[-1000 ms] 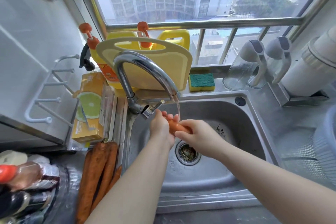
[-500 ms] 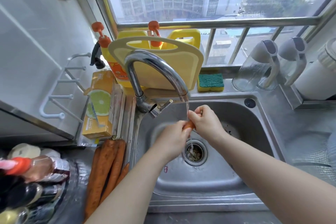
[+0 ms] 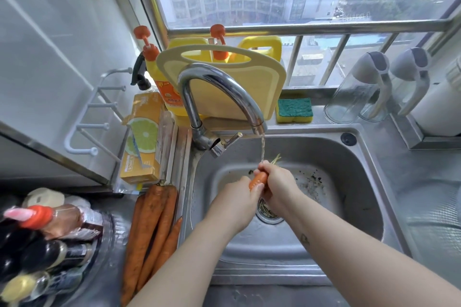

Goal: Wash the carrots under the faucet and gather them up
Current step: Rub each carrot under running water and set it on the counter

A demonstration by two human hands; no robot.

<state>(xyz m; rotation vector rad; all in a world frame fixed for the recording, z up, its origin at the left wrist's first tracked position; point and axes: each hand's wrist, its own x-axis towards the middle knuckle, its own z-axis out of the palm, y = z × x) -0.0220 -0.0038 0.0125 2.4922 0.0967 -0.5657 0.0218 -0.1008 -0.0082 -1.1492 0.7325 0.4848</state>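
Observation:
An orange carrot (image 3: 258,179) is held over the steel sink (image 3: 354,197), its stalk end up under the thin stream from the curved chrome faucet (image 3: 219,85). My left hand (image 3: 237,203) grips its lower part, and my right hand (image 3: 279,183) wraps its upper part near the green stubs. Most of the carrot is hidden by my fingers. Several unwashed carrots (image 3: 152,227) lie side by side on the counter left of the sink.
A yellow cutting board (image 3: 249,92) and detergent jugs stand behind the faucet. A sponge (image 3: 295,109) and clear pitchers (image 3: 359,92) sit on the sill. A lemon-print box (image 3: 143,137) is at left, bottles (image 3: 37,244) at lower left. Dirt specks lie around the drain (image 3: 270,212).
Both hands have turned the carrot from lying crosswise to nearly upright under the stream. My right hand now grips its upper end and my left hand the lower end.

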